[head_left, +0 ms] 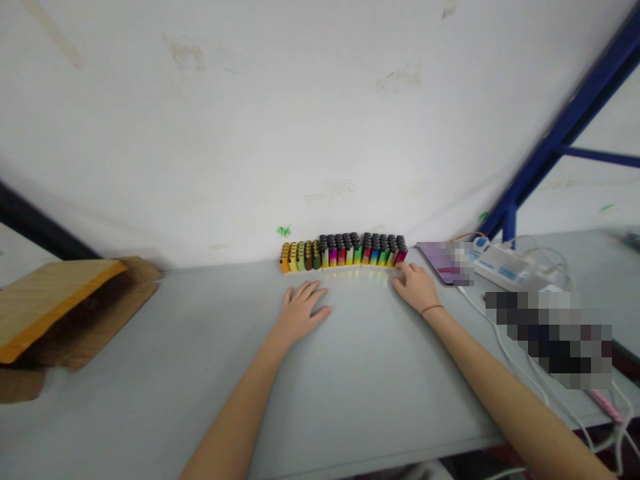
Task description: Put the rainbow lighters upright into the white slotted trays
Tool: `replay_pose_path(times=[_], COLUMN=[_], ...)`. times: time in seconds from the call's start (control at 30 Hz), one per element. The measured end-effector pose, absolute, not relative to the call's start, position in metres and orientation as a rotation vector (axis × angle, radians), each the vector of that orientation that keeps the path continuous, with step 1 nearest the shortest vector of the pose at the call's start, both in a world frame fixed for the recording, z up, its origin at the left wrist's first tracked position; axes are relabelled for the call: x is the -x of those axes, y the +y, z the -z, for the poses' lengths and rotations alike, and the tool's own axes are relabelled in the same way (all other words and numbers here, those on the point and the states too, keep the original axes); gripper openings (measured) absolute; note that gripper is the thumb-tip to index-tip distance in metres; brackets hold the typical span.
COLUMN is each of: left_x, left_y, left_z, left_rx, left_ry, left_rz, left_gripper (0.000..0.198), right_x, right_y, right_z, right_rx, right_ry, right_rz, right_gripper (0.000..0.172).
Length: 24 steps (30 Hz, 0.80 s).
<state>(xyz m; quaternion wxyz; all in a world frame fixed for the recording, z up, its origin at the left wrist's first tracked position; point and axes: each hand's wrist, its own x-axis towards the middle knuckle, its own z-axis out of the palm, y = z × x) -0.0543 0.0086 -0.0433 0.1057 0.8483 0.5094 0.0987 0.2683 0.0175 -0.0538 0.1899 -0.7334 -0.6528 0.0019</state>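
Note:
A row of several colourful lighters [345, 251] with black tops stands against the white wall at the back of the grey table [200, 373]. My left hand [301, 308] lies flat on the table just in front of the row's left end, fingers spread and empty. My right hand [415, 285] rests palm down near the row's right end, its fingers close to the last pink lighter. A thin red band circles my right wrist.
An open cardboard box [55, 313] sits at the left edge. To the right lie a purple flat item [440, 261], a white power strip [505, 267] and white cables [515, 360]. A blue metal frame [555, 140] rises at the right.

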Motion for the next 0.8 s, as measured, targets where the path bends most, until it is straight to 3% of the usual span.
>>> replay_pose_path(times=[0.17,0.27,0.43,0.8], left_x=[0.054,0.055,0.055,0.056], left_y=[0.010,0.011,0.012,0.013], left_z=[0.045,0.046,0.047,0.050], left_rx=[-2.502,-2.508,-2.515,-2.542], left_ry=[1.509,1.506,1.519,1.510], left_rz=[-0.296,-0.294,-0.288,-0.323], left_gripper=[0.048,0.049,0.050,0.050], right_x=[-0.301,-0.312,-0.318,-0.315], right_y=[0.042,0.065,0.081,0.032], right_z=[0.064,0.063,0.059,0.043], right_rx=[1.831,1.694,1.606,1.736], right_ry=[-1.751,-1.822,-1.874,-1.854], right_rz=[-0.243,-0.364,-0.460,-0.303], right_gripper=[0.088,0.105,0.094,0.069])
